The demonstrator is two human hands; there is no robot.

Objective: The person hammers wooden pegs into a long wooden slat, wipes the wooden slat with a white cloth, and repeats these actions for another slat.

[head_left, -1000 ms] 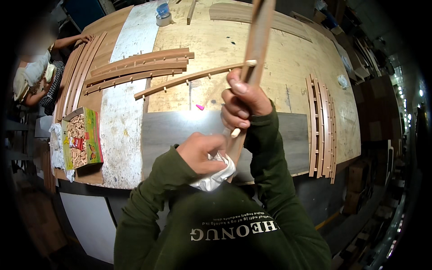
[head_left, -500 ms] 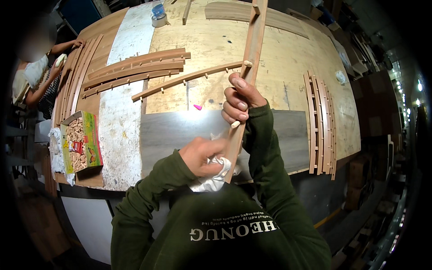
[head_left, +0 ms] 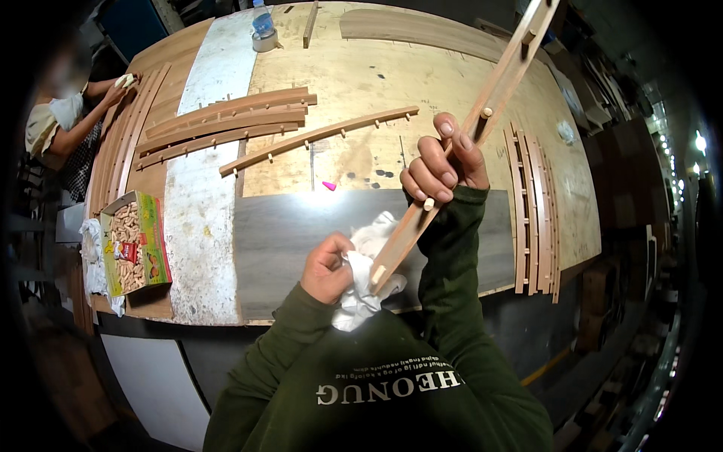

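My right hand (head_left: 446,162) is wrapped around a long wooden strip (head_left: 501,84) with short dowels standing out of it. The strip slants from upper right down toward my chest, raised above the table. At its lower end, my left hand (head_left: 328,267) grips a crumpled white cloth (head_left: 361,290), which lies against the strip's end near a dowel. Beneath both hands is a dark grey panel (head_left: 279,256). A single doweled strip (head_left: 324,135) lies on the table beyond my left hand, and a small pink pointed piece (head_left: 329,185) lies nearer.
Several doweled strips (head_left: 226,120) are stacked at left, others (head_left: 536,211) at right. An open box (head_left: 162,252) of dowels stands at the left edge. A water bottle (head_left: 263,21) and tape roll (head_left: 265,41) sit far back. Another person's hands (head_left: 120,89) work at far left.
The wooden strip has tilted further to the right at its upper end, with my right hand moving right. My left hand and the cloth have shifted to the strip's lower end.
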